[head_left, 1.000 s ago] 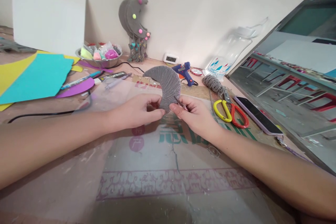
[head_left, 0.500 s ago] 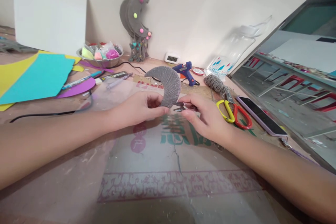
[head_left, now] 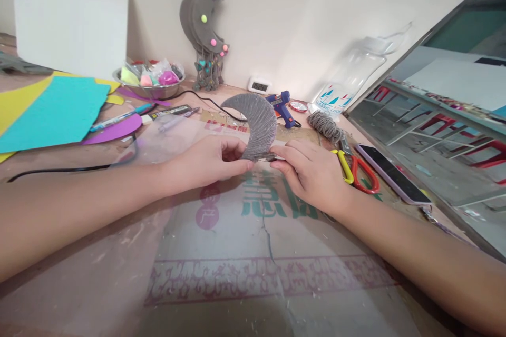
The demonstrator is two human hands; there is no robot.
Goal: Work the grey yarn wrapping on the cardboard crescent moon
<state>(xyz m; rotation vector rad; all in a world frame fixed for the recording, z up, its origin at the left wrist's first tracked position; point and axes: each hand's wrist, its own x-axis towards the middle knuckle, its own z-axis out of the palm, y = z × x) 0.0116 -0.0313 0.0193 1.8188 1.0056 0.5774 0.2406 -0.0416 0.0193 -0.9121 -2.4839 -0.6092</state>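
Pinching a ridged grey crescent [head_left: 261,122]

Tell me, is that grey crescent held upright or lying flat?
Upright: the left hand grips the grey crescent near its lower end, and the upper tip curves leftward above.

bare forearms [head_left: 411,247], bare wrists [head_left: 344,197], bare hands [head_left: 316,172]

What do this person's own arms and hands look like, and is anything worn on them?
The bare left hand and bare right hand wear no gloves, and no ring, watch or bracelet shows. The left forearm and right forearm show no sleeve.
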